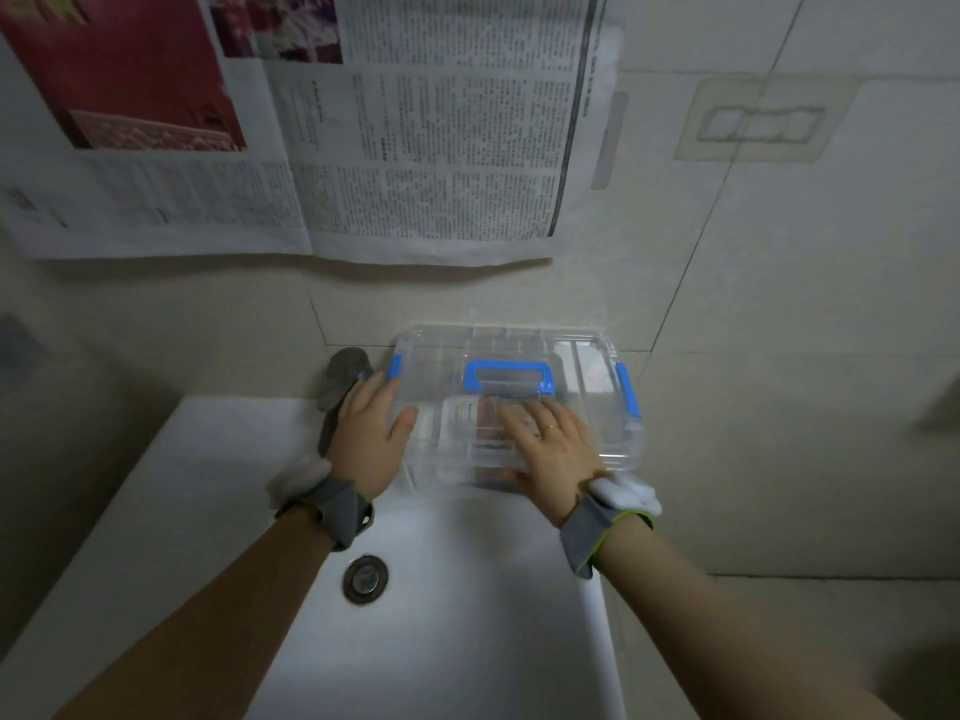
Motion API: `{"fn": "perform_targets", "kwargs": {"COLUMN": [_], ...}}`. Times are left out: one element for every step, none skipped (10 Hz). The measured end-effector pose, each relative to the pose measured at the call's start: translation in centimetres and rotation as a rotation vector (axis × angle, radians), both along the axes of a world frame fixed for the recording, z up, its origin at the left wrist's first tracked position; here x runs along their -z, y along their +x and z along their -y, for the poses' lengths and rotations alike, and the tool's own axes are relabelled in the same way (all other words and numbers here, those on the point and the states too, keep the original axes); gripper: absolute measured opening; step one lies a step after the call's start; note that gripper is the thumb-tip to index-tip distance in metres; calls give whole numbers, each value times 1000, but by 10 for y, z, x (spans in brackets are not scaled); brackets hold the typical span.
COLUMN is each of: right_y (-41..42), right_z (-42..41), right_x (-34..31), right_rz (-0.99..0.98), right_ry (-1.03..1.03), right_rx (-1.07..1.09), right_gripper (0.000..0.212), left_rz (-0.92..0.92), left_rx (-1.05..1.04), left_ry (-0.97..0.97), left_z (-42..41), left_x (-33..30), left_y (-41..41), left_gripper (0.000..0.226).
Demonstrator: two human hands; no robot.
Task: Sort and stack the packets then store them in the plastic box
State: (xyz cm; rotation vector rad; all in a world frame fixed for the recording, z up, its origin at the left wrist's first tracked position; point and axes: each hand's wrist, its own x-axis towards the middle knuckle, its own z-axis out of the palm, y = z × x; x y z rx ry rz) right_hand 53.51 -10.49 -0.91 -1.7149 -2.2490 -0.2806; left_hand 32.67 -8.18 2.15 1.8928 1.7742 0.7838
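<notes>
A clear plastic box (582, 350) with a blue handle (506, 375) and blue side clips rests on the far rim of a white sink, its lid down. Packets (457, 415) show dimly through the lid. My left hand (371, 433) grips the box's left side, thumb against the wall. My right hand (550, 444) lies flat on the lid near the front, fingers spread, thumb under the front edge.
The white sink (208, 485) has a metal drain (365, 578) in its basin below my wrists. A grey object (343, 379) stands at the back left of the box. Newspaper sheets (415, 137) hang on the tiled wall behind.
</notes>
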Motion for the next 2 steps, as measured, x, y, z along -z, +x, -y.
{"fn": "perform_targets", "kwargs": {"right_y": [-10, -28], "right_z": [24, 45], "right_x": [-16, -22], "right_rz": [-73, 9], "right_ry": [42, 175], "right_rx": [-31, -122], "right_gripper": [78, 42], "left_rz": [-25, -90], "left_rx": [106, 209], "left_ry": [134, 184], "left_z": [24, 46], "left_x": [-7, 0], "left_y": [-9, -21], "left_gripper": [55, 45]}}
